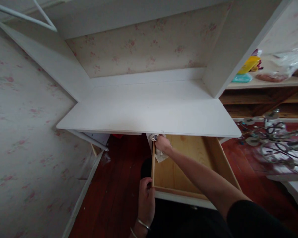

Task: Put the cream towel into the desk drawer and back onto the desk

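Note:
A wooden drawer point(186, 162) is pulled out from under the white desk point(149, 105), its inside bare wood. My right hand point(163, 144) is closed on a pale cloth point(161, 155) at the drawer's left side wall, close under the desk's front edge. Part of the cloth is bunched over the top of that wall and part hangs down inside. At the drawer's front left corner, my left hand point(147, 198) has its fingers curled round the edge. A bracelet circles the left wrist.
Flowered wallpaper point(22, 142) covers the wall at left. Right of the desk, a wooden shelf point(263, 84) bears a yellow item point(249, 64) and plastic bags. A blurred chandelier point(275, 138) with curled arms is near the red wooden floor point(114, 185).

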`<state>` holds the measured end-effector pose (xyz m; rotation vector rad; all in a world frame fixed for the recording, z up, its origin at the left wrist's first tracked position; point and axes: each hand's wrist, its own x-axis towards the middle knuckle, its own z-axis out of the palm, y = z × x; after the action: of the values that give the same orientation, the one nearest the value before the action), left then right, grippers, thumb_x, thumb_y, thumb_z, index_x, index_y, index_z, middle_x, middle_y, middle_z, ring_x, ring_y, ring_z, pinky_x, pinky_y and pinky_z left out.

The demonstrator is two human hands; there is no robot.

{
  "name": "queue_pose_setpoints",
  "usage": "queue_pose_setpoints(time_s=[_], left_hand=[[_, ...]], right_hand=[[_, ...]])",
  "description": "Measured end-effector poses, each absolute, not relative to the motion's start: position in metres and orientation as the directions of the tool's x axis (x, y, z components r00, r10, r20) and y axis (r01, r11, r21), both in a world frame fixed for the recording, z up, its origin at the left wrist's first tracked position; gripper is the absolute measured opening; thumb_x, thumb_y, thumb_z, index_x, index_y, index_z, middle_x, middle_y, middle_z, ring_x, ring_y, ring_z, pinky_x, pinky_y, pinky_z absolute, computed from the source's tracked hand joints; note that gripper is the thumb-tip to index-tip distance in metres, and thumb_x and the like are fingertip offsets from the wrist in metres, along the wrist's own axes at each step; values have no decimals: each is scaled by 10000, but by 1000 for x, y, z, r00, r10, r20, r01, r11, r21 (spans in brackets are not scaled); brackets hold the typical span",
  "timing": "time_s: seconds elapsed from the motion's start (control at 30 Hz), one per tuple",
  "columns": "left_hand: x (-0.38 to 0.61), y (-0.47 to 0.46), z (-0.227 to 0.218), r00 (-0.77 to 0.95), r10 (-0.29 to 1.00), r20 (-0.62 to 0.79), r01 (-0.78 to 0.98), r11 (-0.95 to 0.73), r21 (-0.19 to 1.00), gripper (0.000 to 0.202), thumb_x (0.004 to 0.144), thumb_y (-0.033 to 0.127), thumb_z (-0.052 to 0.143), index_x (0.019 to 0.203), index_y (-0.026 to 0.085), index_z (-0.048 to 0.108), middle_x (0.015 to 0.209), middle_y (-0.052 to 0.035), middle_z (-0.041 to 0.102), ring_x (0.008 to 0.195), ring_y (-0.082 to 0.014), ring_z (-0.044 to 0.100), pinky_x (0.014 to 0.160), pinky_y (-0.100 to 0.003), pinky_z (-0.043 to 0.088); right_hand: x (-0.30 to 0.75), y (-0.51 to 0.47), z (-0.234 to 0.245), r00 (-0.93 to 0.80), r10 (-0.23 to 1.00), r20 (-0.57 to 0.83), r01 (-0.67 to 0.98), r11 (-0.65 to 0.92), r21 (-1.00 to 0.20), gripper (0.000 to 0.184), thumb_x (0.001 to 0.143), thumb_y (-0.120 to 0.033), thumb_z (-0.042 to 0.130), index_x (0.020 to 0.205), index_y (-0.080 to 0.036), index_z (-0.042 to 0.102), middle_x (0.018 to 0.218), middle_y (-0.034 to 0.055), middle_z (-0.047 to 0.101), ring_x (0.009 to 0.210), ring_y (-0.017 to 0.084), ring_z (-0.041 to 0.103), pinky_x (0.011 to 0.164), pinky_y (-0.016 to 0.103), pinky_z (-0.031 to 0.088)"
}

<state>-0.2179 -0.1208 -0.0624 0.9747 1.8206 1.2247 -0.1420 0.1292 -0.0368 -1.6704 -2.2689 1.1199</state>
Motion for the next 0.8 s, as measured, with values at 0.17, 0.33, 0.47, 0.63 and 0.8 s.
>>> queue_pose_setpoints(time_s=[0.17, 0.33, 0.47, 0.63, 0.8], left_hand=[[-217, -124, -68, -492, 848, -198, 139, 301, 943, 280, 803, 264, 522, 1061, 162, 564, 1122, -99, 564, 1065, -217, 555, 931, -365, 456], [-218, -125, -75, -498, 825, -268, 74, 348, 934, 312, 818, 300, 538, 1096, 159, 521, 1110, -108, 572, 1050, -224, 571, 900, -367, 462], [-217, -126, -69, -516, 813, -269, 57, 346, 937, 342, 815, 326, 561, 1110, 167, 489, 1082, -92, 570, 995, -209, 579, 887, -365, 459], [-211, -132, -61, -639, 739, -212, 40, 307, 951, 320, 814, 370, 551, 1066, 175, 516, 1042, -67, 561, 956, -202, 557, 867, -348, 449], [-214, -136, -63, -683, 682, -261, -13, 345, 938, 376, 819, 478, 542, 1056, 186, 526, 991, -48, 560, 889, -193, 554, 832, -338, 436]], right_hand=[[-124, 105, -28, -516, 837, -182, 747, 335, -575, 571, 795, -76, 476, 1341, -244, 483, 1462, 71, 429, 1227, 265, 499, 1016, 365, 383], [-108, 55, -19, -734, 671, -105, 602, 572, -557, 585, 760, -39, 456, 1303, -233, 552, 1430, 37, 477, 1224, 259, 488, 1013, 334, 386], [-97, 15, -5, -855, 497, -147, 460, 598, -656, 396, 778, -115, 510, 1127, -221, 664, 1241, 73, 632, 1126, 240, 566, 980, 297, 390], [-86, 10, 8, -902, 280, -328, 431, 610, -665, 269, 724, -161, 539, 936, -181, 703, 896, 66, 709, 839, 225, 646, 702, 274, 458], [-73, 31, 13, -867, 111, -486, 456, 573, -681, 288, 657, -132, 538, 883, -177, 711, 758, 18, 675, 675, 165, 596, 561, 231, 397]])
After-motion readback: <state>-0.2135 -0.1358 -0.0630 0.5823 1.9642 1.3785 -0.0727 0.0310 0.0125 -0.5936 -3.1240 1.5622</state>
